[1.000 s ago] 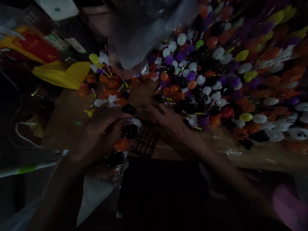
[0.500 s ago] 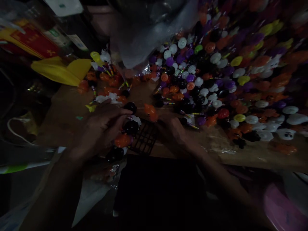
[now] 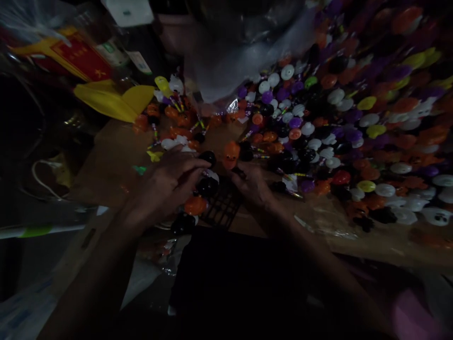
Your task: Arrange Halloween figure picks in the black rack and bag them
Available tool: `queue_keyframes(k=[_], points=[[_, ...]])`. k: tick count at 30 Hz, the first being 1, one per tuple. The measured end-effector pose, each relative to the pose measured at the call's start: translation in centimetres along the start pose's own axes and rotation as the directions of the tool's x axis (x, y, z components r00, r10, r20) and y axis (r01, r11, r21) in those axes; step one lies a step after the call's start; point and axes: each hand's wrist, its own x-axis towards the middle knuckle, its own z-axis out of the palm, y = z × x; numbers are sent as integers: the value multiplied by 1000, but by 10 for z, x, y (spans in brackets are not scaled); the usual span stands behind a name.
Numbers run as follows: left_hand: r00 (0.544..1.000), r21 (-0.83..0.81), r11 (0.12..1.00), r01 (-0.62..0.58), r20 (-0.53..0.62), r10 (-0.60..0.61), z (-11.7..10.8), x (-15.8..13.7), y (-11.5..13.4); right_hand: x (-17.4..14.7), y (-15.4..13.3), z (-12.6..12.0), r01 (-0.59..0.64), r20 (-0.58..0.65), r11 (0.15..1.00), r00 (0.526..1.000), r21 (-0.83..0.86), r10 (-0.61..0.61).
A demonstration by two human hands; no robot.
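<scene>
Both hands converge at the grid; orange piece at the right fingertips

We see the left forearm running up from the lower left, the left hand (image 3: 168, 182) palm down, index finger and thumb stretched rightward. Their tips meet a black round piece (image 3: 207, 159) and a black-and-white one (image 3: 207, 185) just below; in this dim light we can't make out whether they are clamped on either.

The right forearm slants in from the lower right. The right hand (image 3: 253, 184) is bent inward, thumb and fingers pinched together below an orange piece with a face (image 3: 231, 155), which stands upright between the hands. Below them we note a dark grid (image 3: 221, 205) on brown cardboard (image 3: 102, 160).
</scene>
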Motion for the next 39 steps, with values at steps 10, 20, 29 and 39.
queue_keyframes(k=[10, 20, 29, 39], points=[[1000, 18, 1000, 4, -3, -4, -3, -1, 6, 3, 7, 7, -8, -8, 985, 1000, 174, 10], [998, 16, 998, 65, 26, -66, -1, 2, 7, 0, 14, 7, 222, -15, 969, 974, -105, -224], [990, -31, 990, 137, -16, -138, 2, -4, 4, 0, 18, 12, 24, -52, 997, 998, -67, -27], [982, -64, 980, 186, 21, -185, -2, -4, 8, -4, 7, 11, 197, 113, 927, 979, -319, -169]])
